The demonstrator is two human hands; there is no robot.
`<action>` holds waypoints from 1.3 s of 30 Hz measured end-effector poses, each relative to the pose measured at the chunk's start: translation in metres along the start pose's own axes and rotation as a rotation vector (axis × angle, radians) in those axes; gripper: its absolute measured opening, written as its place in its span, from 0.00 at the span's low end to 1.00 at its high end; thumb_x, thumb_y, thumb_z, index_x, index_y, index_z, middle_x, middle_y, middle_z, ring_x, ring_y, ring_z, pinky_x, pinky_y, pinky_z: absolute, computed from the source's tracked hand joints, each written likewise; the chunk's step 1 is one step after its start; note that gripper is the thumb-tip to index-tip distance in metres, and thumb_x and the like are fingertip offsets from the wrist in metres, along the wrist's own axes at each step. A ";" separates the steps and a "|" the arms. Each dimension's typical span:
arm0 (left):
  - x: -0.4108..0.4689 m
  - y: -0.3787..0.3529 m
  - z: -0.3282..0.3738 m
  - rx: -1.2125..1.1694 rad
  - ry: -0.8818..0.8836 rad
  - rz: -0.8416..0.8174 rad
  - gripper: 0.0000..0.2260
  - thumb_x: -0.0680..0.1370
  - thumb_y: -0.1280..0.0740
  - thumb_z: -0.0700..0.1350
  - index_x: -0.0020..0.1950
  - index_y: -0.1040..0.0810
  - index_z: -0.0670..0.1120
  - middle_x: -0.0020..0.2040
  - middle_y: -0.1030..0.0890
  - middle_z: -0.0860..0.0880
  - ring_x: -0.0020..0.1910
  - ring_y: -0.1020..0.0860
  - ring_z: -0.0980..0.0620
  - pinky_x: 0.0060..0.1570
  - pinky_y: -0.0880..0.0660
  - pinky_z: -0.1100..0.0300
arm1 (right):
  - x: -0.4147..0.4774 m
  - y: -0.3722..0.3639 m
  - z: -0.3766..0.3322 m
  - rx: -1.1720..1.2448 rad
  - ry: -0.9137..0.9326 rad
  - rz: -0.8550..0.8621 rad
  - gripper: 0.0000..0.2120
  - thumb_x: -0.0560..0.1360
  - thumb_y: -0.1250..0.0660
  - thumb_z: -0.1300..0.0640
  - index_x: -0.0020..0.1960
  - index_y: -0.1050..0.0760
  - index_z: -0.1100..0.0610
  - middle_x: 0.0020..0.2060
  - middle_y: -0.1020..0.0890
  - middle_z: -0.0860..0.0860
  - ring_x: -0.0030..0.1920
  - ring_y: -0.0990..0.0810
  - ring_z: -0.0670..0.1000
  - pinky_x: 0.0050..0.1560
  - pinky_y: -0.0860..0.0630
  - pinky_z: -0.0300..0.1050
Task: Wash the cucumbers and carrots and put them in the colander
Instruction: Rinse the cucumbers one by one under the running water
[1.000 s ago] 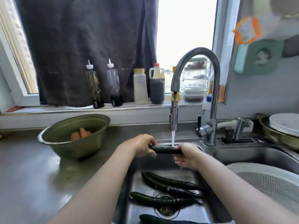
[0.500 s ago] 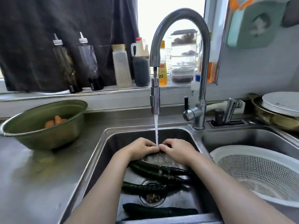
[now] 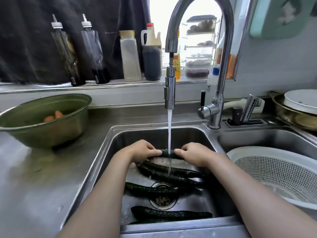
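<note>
Holding one cucumber (image 3: 167, 153) crosswise at the middle of the frame, the left hand (image 3: 144, 152) and right hand (image 3: 194, 154) grip its two ends, and each hand's fingers (image 3: 154, 152) are curled round it with the thumbs on top. A thin stream of water (image 3: 169, 131) falls from the tap (image 3: 223, 69) onto the bare stretch of cucumber between the hands. All this sits over the left sink (image 3: 151, 134). Below the hands, four more cucumbers (image 3: 171, 173) lie on the sink floor: two close together just under the held one, one across the drain (image 3: 162, 200), and one near the bottom edge. At the right of the frame a white colander (image 3: 277, 174) rests in the neighbouring basin, with nothing showing inside it. At the left, a green bowl (image 3: 42, 133) stands on the steel tabletop (image 3: 34, 182), and the orange carrots (image 3: 54, 115) lie in it. Bottles (image 3: 130, 57) line the window sill across the top of the frame.
</note>
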State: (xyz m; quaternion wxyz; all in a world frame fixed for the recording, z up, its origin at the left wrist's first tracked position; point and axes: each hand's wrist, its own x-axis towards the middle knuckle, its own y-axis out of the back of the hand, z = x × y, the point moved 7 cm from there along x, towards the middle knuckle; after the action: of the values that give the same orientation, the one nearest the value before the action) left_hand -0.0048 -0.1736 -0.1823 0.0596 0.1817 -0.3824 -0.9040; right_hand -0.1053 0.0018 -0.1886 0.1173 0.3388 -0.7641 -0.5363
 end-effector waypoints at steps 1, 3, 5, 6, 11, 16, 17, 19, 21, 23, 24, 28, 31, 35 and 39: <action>0.001 -0.003 0.001 0.004 -0.008 -0.011 0.14 0.80 0.33 0.57 0.47 0.15 0.48 0.30 0.20 0.57 0.31 0.28 0.52 0.30 0.27 0.60 | -0.001 -0.005 -0.004 0.031 0.041 -0.030 0.21 0.80 0.40 0.36 0.60 0.20 0.49 0.56 0.17 0.48 0.57 0.20 0.51 0.61 0.25 0.48; 0.002 -0.007 0.002 0.011 -0.026 -0.030 0.12 0.80 0.32 0.56 0.49 0.15 0.48 0.34 0.17 0.57 0.34 0.26 0.49 0.35 0.25 0.57 | -0.002 -0.013 -0.010 0.032 0.101 -0.082 0.19 0.78 0.33 0.40 0.65 0.24 0.47 0.58 0.18 0.48 0.58 0.21 0.50 0.61 0.25 0.46; 0.004 -0.006 0.002 0.008 -0.045 -0.041 0.08 0.79 0.29 0.53 0.50 0.15 0.50 0.35 0.17 0.55 0.34 0.24 0.49 0.37 0.24 0.55 | -0.001 -0.016 -0.009 -0.005 0.108 -0.082 0.19 0.76 0.29 0.43 0.64 0.24 0.48 0.55 0.18 0.49 0.54 0.22 0.50 0.56 0.25 0.44; 0.003 -0.005 0.002 -0.004 -0.058 -0.043 0.06 0.78 0.28 0.50 0.51 0.15 0.51 0.36 0.17 0.53 0.33 0.23 0.50 0.36 0.23 0.56 | 0.002 -0.016 -0.008 -0.005 0.108 -0.056 0.19 0.76 0.28 0.44 0.63 0.24 0.49 0.53 0.19 0.49 0.53 0.22 0.50 0.53 0.26 0.44; -0.001 0.020 -0.003 -0.280 -0.045 0.076 0.10 0.77 0.27 0.35 0.56 0.19 0.46 0.48 0.17 0.45 0.36 0.17 0.52 0.37 0.18 0.58 | 0.013 -0.019 0.008 0.132 -0.008 -0.013 0.23 0.75 0.26 0.45 0.64 0.24 0.57 0.49 0.21 0.50 0.48 0.23 0.50 0.48 0.29 0.42; -0.005 0.028 0.009 -0.572 -0.135 0.339 0.08 0.74 0.24 0.36 0.51 0.18 0.43 0.48 0.15 0.40 0.41 0.13 0.47 0.43 0.16 0.53 | 0.011 -0.025 0.009 0.159 -0.005 -0.061 0.16 0.76 0.27 0.50 0.60 0.23 0.56 0.43 0.21 0.48 0.45 0.22 0.49 0.47 0.29 0.40; -0.005 0.022 0.018 -0.619 -0.168 0.356 0.09 0.73 0.23 0.36 0.50 0.18 0.43 0.49 0.14 0.40 0.43 0.13 0.46 0.44 0.16 0.53 | 0.011 -0.026 0.005 0.189 0.011 -0.049 0.17 0.75 0.27 0.51 0.61 0.23 0.57 0.46 0.21 0.49 0.47 0.22 0.50 0.48 0.28 0.41; -0.005 0.009 0.040 -0.679 -0.228 0.363 0.10 0.72 0.21 0.37 0.51 0.16 0.41 0.49 0.14 0.41 0.46 0.14 0.45 0.47 0.16 0.52 | 0.013 -0.026 -0.005 0.320 0.063 -0.003 0.11 0.74 0.26 0.54 0.54 0.22 0.54 0.46 0.19 0.50 0.49 0.20 0.51 0.51 0.23 0.46; -0.004 0.000 0.056 -0.732 -0.274 0.380 0.08 0.73 0.23 0.37 0.51 0.15 0.41 0.48 0.14 0.42 0.46 0.15 0.46 0.50 0.16 0.50 | 0.014 -0.021 -0.012 0.420 0.107 0.047 0.04 0.74 0.28 0.57 0.46 0.22 0.53 0.43 0.16 0.51 0.47 0.18 0.53 0.52 0.22 0.49; -0.002 -0.004 0.060 -0.769 -0.301 0.383 0.04 0.77 0.26 0.39 0.50 0.14 0.44 0.49 0.13 0.43 0.48 0.16 0.48 0.56 0.18 0.45 | 0.012 -0.017 -0.014 0.474 0.127 0.058 0.04 0.74 0.28 0.60 0.44 0.22 0.53 0.40 0.18 0.50 0.44 0.20 0.51 0.52 0.22 0.49; -0.003 -0.005 0.060 -0.779 -0.311 0.373 0.04 0.78 0.27 0.40 0.50 0.14 0.47 0.50 0.13 0.44 0.50 0.16 0.48 0.59 0.20 0.43 | 0.010 -0.016 -0.015 0.497 0.138 0.052 0.05 0.73 0.29 0.61 0.44 0.23 0.53 0.40 0.18 0.50 0.43 0.21 0.51 0.52 0.22 0.49; -0.005 -0.009 0.062 -0.761 -0.331 0.331 0.12 0.85 0.37 0.47 0.51 0.14 0.48 0.53 0.13 0.46 0.57 0.16 0.47 0.62 0.21 0.45 | 0.004 -0.020 -0.020 0.541 0.177 -0.015 0.08 0.73 0.30 0.61 0.47 0.28 0.52 0.40 0.18 0.52 0.42 0.19 0.52 0.53 0.21 0.54; -0.008 -0.013 0.067 -0.924 -0.328 0.244 0.14 0.86 0.42 0.46 0.55 0.18 0.43 0.56 0.14 0.44 0.59 0.17 0.45 0.63 0.22 0.45 | 0.001 -0.026 -0.027 0.719 0.185 -0.103 0.11 0.79 0.34 0.61 0.55 0.35 0.53 0.36 0.19 0.52 0.37 0.19 0.54 0.43 0.20 0.52; -0.010 -0.013 0.068 -1.166 -0.328 0.146 0.14 0.87 0.43 0.46 0.60 0.20 0.43 0.60 0.16 0.44 0.61 0.18 0.45 0.63 0.23 0.46 | -0.005 -0.022 -0.035 0.871 0.213 -0.131 0.05 0.83 0.38 0.58 0.52 0.34 0.55 0.34 0.23 0.54 0.34 0.23 0.55 0.41 0.24 0.50; -0.012 -0.007 0.058 -1.079 -0.227 0.352 0.16 0.86 0.41 0.49 0.49 0.18 0.42 0.49 0.14 0.44 0.47 0.14 0.45 0.53 0.18 0.46 | -0.006 -0.027 -0.034 0.773 0.211 -0.148 0.08 0.81 0.34 0.60 0.52 0.34 0.56 0.38 0.22 0.55 0.35 0.19 0.53 0.39 0.21 0.46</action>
State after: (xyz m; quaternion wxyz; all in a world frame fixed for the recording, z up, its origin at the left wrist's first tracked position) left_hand -0.0150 -0.1265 -0.1468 0.2517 -0.0387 0.1043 -0.9614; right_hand -0.0715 -0.0244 -0.1984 0.0202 0.4651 -0.8667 -0.1789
